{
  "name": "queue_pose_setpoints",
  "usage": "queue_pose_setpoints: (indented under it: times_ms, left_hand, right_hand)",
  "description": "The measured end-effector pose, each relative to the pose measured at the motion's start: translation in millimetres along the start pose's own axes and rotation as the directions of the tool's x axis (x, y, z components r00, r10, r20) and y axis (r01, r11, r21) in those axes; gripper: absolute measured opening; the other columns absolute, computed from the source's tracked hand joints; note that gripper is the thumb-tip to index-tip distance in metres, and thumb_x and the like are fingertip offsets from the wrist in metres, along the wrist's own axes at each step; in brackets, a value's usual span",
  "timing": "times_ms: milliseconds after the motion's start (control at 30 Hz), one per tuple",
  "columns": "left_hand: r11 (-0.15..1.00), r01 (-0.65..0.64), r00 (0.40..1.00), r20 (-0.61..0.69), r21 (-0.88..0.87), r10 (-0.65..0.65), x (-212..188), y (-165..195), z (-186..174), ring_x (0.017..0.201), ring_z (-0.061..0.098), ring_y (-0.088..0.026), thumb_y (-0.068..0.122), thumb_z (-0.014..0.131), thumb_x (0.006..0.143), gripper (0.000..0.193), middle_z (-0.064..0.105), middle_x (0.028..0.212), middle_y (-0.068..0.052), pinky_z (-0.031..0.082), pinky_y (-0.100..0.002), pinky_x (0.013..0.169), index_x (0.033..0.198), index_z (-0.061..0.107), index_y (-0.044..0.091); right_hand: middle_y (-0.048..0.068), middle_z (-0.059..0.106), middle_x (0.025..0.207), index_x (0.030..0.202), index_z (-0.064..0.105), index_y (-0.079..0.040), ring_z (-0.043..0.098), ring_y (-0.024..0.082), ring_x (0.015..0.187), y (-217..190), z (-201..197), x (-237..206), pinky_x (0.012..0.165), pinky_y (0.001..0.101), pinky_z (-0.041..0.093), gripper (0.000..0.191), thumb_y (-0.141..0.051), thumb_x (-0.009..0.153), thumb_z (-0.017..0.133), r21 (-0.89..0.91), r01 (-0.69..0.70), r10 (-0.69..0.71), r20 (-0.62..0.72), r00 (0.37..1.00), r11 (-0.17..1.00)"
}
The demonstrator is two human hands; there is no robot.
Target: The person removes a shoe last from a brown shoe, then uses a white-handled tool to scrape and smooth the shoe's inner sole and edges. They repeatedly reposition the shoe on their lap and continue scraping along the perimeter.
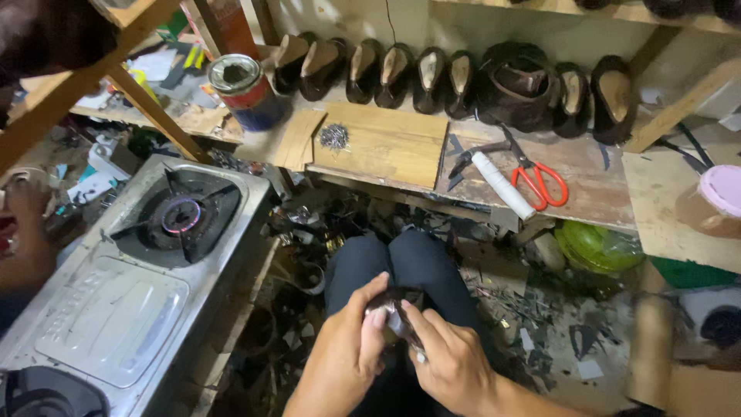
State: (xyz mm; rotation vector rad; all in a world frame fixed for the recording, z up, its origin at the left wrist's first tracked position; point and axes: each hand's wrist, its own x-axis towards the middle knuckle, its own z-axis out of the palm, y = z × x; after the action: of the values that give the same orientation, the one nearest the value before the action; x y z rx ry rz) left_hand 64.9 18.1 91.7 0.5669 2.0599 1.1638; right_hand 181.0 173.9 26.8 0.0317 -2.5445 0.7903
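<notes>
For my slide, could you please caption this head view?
Both hands, left and right, hold a dark shoe piece over the lap, beside a gas stove.

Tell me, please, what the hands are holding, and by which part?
Both hands, left hand and right hand, hold a small dark curved piece by its sides.

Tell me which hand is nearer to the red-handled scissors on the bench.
Right. The right hand sits below the red-handled scissors, slightly to their left. The left hand is further left, on the far side of the dark shoe piece both hands hold.
</notes>
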Motion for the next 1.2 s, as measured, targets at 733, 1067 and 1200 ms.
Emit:
queue_pose_setpoints:
  times_ms: [733, 1067, 1200]
  left_hand:
    - [0.95, -0.3, 0.935, -0.169, 0.089, 0.311, -9, -8, 8, 0.077, 0.074, -0.035, 0.019, 0.05, 0.099, 0.043, 0.074, 0.096, -0.021, 0.058, -0.041, 0.077, 0.14, 0.055, 0.007]
    - [0.829, -0.5, 0.816, -0.184, 0.252, 0.548, -13, -33, 34, 0.112, 0.068, -0.045, 0.011, 0.052, 0.098, 0.037, 0.063, 0.138, -0.025, 0.056, -0.044, 0.093, 0.132, 0.052, -0.003]
    - [0.79, -0.555, 0.768, -0.204, 0.26, 0.607, -10, -35, 32, 0.115, 0.068, -0.045, 0.011, 0.05, 0.1, 0.037, 0.063, 0.138, -0.025, 0.056, -0.044, 0.097, 0.134, 0.051, -0.003]
  right_hand:
    - [0.02, 0.066, 0.095, 0.136, 0.053, 0.009, 0.071, 0.038, 0.077, -12, 1, -19, 0.066, 0.0441, 0.057, 0.064, -0.001, 0.075, 0.068, 0.032, -0.118, 0.115, 0.089, 0.989, 0.993]
    - [0.022, 0.06, 0.105, 0.149, 0.038, 0.003, 0.067, 0.041, 0.078, -19, -63, -18, 0.066, 0.047, 0.052, 0.074, -0.007, 0.081, 0.068, 0.045, -0.279, 0.213, 0.533, 0.819, 0.959]
    - [0.023, 0.063, 0.105, 0.146, 0.042, 0.005, 0.068, 0.042, 0.069, -9, -40, -24, 0.06, 0.047, 0.054, 0.073, -0.006, 0.08, 0.07, 0.026, -0.173, 0.148, 0.408, 0.901, 0.985]
